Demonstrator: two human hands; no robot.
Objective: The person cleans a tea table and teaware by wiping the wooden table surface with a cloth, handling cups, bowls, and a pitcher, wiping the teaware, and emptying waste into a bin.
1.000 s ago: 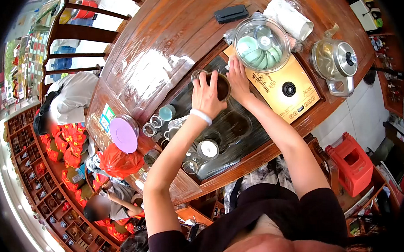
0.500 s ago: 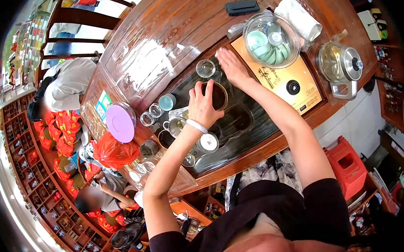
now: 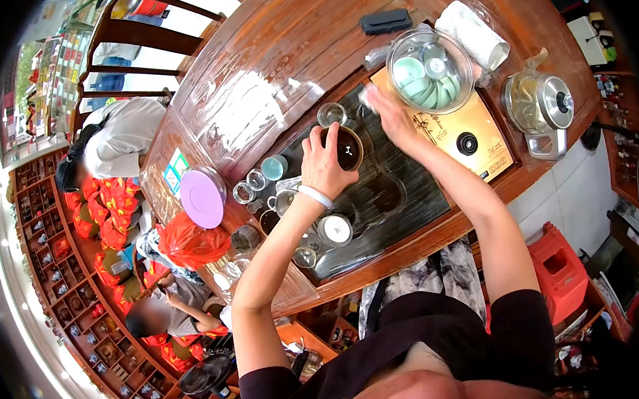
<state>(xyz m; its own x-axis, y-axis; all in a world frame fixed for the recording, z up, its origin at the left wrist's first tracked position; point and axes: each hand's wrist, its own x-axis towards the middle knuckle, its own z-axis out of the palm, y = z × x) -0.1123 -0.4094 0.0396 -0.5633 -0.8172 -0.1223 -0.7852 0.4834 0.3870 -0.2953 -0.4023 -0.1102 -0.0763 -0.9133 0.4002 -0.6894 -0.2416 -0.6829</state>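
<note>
My left hand [image 3: 323,164], with a white bangle at its wrist, curls around the rim of a dark round bowl [image 3: 349,152] on the black tea tray [image 3: 364,229]. My right hand [image 3: 393,120] is blurred; a small white cloth [image 3: 367,94] shows at its fingertips, over the tray's far edge beside the gold panel. Between the hands, just beyond the bowl, stands a clear glass cup [image 3: 332,114]. Nearer my left forearm are a pale blue cup [image 3: 274,167], a metal strainer [image 3: 283,200] and a white-topped round jar [image 3: 335,230].
A lidded glass bowl of green cups [image 3: 428,71] sits on the gold panel [image 3: 467,123]. To the right is a glass kettle [image 3: 538,105]. A purple lid [image 3: 204,198] and red plastic bag [image 3: 191,241] lie left. Two people are beyond the table's left side.
My right hand has shifted right with the white cloth, toward the gold panel. My left hand stays on the dark bowl. The whole view has turned slightly.
</note>
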